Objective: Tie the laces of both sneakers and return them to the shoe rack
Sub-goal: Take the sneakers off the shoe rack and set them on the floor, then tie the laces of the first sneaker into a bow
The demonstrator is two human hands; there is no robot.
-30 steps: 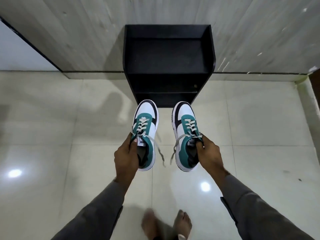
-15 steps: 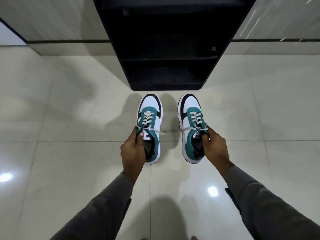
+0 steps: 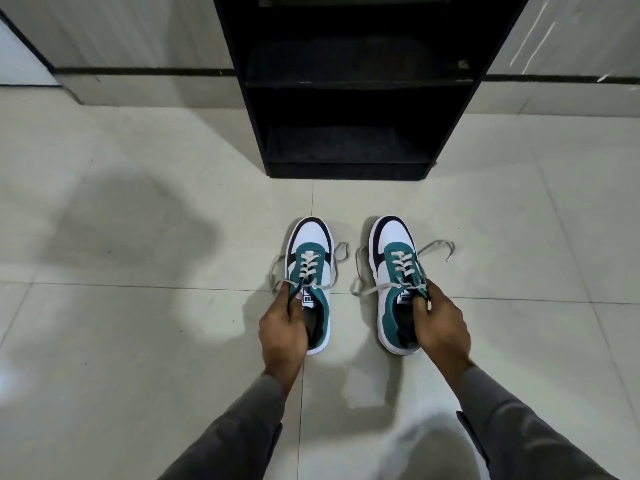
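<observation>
Two white, teal and black sneakers rest side by side on the tiled floor, toes pointing at the rack. My left hand (image 3: 282,327) grips the left sneaker (image 3: 310,251) at its collar, thumb inside by the tongue. My right hand (image 3: 438,322) grips the right sneaker (image 3: 391,251) the same way. Both pairs of grey laces (image 3: 434,247) are untied and trail loose on the floor on either side of each shoe. The black shoe rack (image 3: 349,168) stands just beyond them, its shelves bare.
Glossy pale floor tiles (image 3: 138,306) spread all around. A wall with a dark skirting line (image 3: 138,71) runs behind the rack. Grey sleeves cover both my forearms.
The sneakers came down from the air and now rest on the floor in front of the rack. My view dropped lower and closer. The laces have spread out on the tiles.
</observation>
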